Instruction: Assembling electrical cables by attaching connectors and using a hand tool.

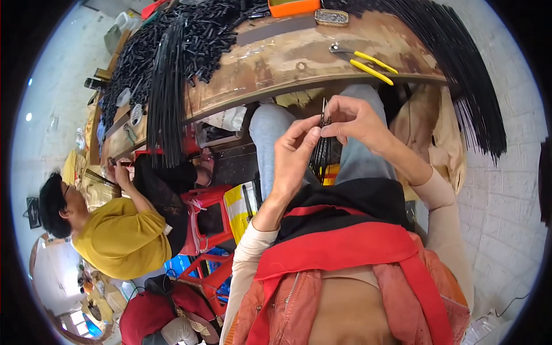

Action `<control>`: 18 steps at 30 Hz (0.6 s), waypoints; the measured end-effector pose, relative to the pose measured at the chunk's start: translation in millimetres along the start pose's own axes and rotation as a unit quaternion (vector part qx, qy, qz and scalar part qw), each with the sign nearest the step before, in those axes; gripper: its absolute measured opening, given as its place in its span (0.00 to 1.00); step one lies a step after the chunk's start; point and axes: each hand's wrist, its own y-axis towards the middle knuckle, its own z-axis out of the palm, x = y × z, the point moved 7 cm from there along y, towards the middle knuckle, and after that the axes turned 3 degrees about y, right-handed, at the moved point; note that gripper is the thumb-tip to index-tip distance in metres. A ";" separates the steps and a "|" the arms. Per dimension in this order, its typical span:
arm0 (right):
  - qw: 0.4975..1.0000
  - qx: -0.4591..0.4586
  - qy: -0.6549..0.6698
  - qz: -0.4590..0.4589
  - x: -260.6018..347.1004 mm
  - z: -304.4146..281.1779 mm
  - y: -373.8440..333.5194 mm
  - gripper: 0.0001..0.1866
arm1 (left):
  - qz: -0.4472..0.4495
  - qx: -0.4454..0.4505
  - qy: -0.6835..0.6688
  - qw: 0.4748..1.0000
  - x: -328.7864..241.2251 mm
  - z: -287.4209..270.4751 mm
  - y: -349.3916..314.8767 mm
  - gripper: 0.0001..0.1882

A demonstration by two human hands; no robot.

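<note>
Close together above my lap, both my hands are closed with thumb against fingers. My left hand point(292, 152) pinches the upper part of a bunch of thin black rods point(323, 156), which hangs down between my knees. My right hand point(357, 122) pinches at the same rods near their upper ends, where a small dark piece shows between the fingertips. What exactly lies in the right fingertips is too small to make out. On the wooden bench point(276, 60) ahead lie pincers with yellow handles point(368, 64), apart from my hands.
A large heap of short black tubes point(201, 43) covers the bench's left. Long black rods hang over its edge at left point(167, 109) and right point(460, 63). An orange container point(293, 8) and a tin of small metal bits point(332, 18) stand behind. A co-worker point(123, 236) sits at left.
</note>
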 end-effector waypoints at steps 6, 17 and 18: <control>0.996 0.028 0.078 0.041 -0.6 11.1 -7.7 0.11 | -0.075 0.097 -0.098 0.988 -4.3 -8.9 8.0 0.10; 0.983 -0.034 0.159 -0.090 8.5 29.4 -16.1 0.13 | 0.020 -0.017 -0.125 0.992 -22.3 -14.1 -7.4 0.10; 0.984 -0.010 0.148 -0.096 8.3 31.9 -16.5 0.13 | 0.010 0.036 -0.141 0.989 -25.2 -12.4 -6.5 0.11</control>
